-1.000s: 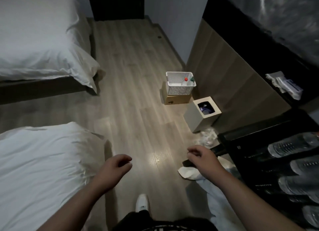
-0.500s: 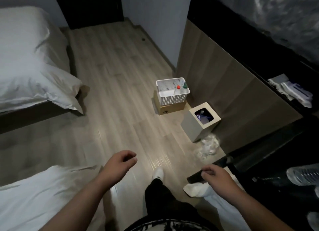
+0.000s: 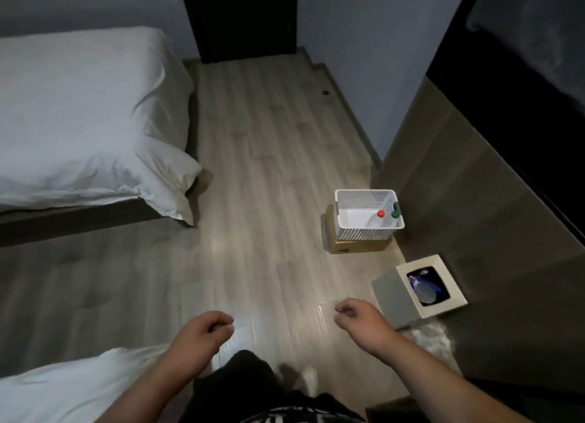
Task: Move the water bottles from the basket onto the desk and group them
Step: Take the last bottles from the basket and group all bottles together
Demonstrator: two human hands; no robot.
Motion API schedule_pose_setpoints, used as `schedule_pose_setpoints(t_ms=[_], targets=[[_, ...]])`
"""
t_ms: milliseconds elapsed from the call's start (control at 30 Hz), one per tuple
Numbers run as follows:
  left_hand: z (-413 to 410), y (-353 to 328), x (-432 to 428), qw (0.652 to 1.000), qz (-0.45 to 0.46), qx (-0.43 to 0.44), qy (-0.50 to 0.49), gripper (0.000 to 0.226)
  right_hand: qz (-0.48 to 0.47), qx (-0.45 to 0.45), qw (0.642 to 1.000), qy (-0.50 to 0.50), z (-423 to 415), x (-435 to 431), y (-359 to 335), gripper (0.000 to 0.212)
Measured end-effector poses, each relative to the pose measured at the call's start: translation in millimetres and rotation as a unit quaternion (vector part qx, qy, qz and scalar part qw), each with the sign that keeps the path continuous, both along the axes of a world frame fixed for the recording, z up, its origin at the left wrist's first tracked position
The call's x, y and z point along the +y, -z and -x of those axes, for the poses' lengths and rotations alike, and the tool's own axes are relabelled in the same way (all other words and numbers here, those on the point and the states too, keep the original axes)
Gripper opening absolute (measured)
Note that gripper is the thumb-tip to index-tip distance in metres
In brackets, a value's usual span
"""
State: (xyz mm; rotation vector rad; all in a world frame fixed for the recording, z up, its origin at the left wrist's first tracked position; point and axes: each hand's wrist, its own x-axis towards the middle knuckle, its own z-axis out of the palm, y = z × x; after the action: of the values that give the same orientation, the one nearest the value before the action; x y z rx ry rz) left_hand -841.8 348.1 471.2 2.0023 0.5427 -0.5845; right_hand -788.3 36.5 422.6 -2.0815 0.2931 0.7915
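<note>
Both hands were out in front at waist height over the wood floor (image 3: 253,175), well apart from each other. Left hand (image 3: 202,334): fingers curled loosely inward, nothing in its grip. Right hand (image 3: 361,319): fingers also curled in, thumb against the forefinger, nothing visible held; grip empty as far as could be seen.

White perforated basket (image 3: 364,232) sat ahead of the right hand and slightly to its right, well beyond reach, on top of a flat cardboard box (image 3: 357,246) on the floor. The basket stood against the wooden side panel (image 3: 459,201) further right. Inside it, at the right-hand end, two bottles: one with a red cap (image 3: 381,213), one with a green cap (image 3: 395,214) just beside it. Clear bodies were hard to make out against the white bottom; whether they leaned or lay flat could not be told.

Square waste bin (image 3: 402,302) stood on the floor just to the right of the right hand, nearer than the basket, with blue and pale rubbish inside. Crumpled clear plastic (image 3: 427,337) lay on the floor below the bin, to the right of the right wrist.

A white-sheeted bed (image 3: 79,119) was far ahead and to the left of the left hand; a second bed's corner (image 3: 63,388) was just below and left of the left forearm. A dark trouser leg and a pale shoe showed between the arms, blurred.
</note>
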Motion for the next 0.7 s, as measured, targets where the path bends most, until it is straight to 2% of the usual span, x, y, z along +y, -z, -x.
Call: schedule_pose_setpoints(t_ms=[200,367,500,567,633,700], targets=[[-62.3,22.9,17.4,0.998,-0.027,0.026,0.048,0.010,-0.017,0.005,0.999,0.029,-67.4,-12.3,0.6,0.019],[-179.0,45.8,19.7,0.994,0.005,0.042,0.101,0.004,0.026,0.035,0.997,0.070,-116.2,-35.4,11.3,0.004],[-289.4,40.2,-7.5,0.975,0.007,0.028,0.222,0.022,0.101,0.067,0.989,0.080,-154.6,-53.5,3.0,0.002],[-345.6,40.6,-27.6,0.961,0.013,0.018,0.275,0.004,0.115,0.052,0.986,0.112,-180.5,-61.7,-5.1,0.015],[-398.7,44.0,-48.7,0.942,0.007,0.000,0.336,0.011,0.122,0.027,0.979,0.163,-203.9,-68.9,-13.0,0.024],[-443.5,39.2,-76.2,0.930,0.008,-0.014,0.368,0.010,0.107,0.010,0.968,0.226,-217.7,-75.3,-16.7,0.016]])
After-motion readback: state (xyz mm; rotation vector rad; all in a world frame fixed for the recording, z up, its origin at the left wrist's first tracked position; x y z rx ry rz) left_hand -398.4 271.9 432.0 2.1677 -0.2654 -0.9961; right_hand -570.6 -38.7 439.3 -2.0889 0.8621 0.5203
